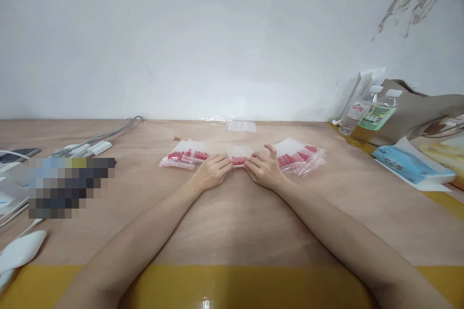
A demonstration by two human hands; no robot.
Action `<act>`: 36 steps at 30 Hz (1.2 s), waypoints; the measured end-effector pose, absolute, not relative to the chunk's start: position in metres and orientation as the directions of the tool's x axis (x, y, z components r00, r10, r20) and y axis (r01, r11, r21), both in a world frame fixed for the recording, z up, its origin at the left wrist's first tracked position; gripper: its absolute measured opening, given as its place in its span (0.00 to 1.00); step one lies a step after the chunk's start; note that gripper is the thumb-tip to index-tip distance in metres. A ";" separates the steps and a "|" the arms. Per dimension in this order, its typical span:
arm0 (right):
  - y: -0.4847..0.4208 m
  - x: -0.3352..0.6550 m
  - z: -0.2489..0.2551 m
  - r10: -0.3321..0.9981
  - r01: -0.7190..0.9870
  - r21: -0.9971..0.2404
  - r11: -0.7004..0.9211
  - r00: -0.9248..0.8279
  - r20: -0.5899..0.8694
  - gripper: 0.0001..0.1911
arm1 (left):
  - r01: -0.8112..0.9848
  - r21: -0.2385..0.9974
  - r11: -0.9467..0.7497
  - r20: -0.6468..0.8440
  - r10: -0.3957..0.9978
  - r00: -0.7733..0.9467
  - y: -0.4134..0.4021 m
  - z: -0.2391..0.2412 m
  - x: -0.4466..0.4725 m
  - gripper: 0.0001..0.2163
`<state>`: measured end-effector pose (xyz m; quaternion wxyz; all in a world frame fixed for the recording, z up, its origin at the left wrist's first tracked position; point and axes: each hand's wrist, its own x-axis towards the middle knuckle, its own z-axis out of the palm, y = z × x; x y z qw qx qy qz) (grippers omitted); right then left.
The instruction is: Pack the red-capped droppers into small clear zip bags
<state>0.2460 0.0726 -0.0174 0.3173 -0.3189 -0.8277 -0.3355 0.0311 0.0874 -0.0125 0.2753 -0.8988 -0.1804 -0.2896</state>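
Between my hands is a small clear plastic bag (pixel 239 158) with several small red pieces lined up along its near edge. The curled fingers of my left hand (pixel 213 172) grip its left side. At its right side, my right hand (pixel 266 169) has its fingers closed on the bag and its thumb raised. A pile of similar bags (pixel 181 155) with red pieces lies just beyond my left hand. Another overlapping pile (pixel 299 154) fans out to the right of my right hand. The exact kind of red piece is too small to make out.
Flat clear bags (pixel 241 126) lie near the wall. To the right are plastic bottles (pixel 377 112), a blue tissue pack (pixel 402 164) and a grey-brown bag (pixel 416 111). Cables (pixel 119 130), a blurred-out object (pixel 68 186) and a white mouse-like object (pixel 23 251) occupy the left.
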 end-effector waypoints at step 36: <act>0.072 0.305 -0.015 0.789 0.839 0.089 0.537 -0.537 0.299 0.24 | 0.652 -0.181 -0.736 0.700 0.369 0.611 0.104 0.004 -0.038 0.12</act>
